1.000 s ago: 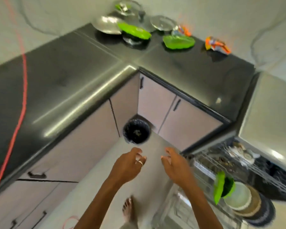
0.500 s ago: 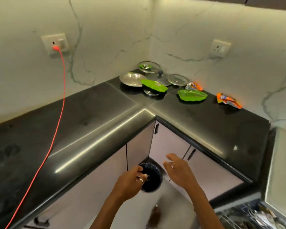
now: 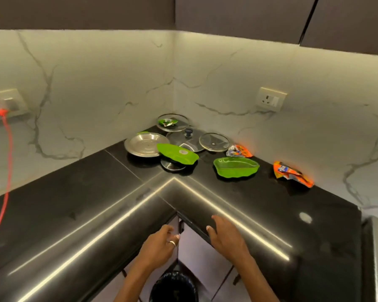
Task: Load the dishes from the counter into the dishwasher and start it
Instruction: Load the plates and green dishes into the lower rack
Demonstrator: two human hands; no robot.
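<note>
Now, your left hand point(image 3: 159, 247) and right hand point(image 3: 225, 238) hover empty, fingers loose, at the counter point(image 3: 96, 192) edge. Farther in, towards the corner, sits the leaf-shaped dish point(image 3: 236, 170): probably light, stiff plastic (perhaps slick), so pinch its raised rim. It's glossy green, upright. Beyond it lies a breakable glass lid point(image 3: 214, 142).

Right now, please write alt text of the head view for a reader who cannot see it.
The empty left hand and right hand are at the edge of a black counter; a steel plate, glass lids and two green dishes lie in its corner.
</note>
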